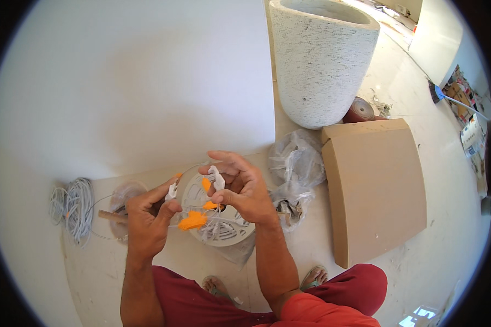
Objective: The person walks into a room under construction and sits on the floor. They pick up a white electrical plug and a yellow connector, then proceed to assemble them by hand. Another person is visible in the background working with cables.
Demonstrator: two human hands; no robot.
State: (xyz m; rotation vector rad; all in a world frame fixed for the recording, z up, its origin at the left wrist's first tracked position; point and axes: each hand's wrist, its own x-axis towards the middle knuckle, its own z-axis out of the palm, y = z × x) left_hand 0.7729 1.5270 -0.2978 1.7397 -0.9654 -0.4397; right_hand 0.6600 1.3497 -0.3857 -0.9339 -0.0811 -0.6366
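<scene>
Between the thumb and fingers of my left hand is a small white plastic connector. My right hand pinches another white connector, its index finger stretched out above it. The two pieces are apart. Orange tags hang with thin white cords below and between my hands. Beneath them a white slotted reel lies on the floor, partly hidden by my hands and the tags.
Coiled grey cable lies at the left by the white wall, near a clear round spool. Crumpled clear plastic lies right of the reel. Farther right are a large cardboard box and a tall speckled planter. My sandalled feet are close below.
</scene>
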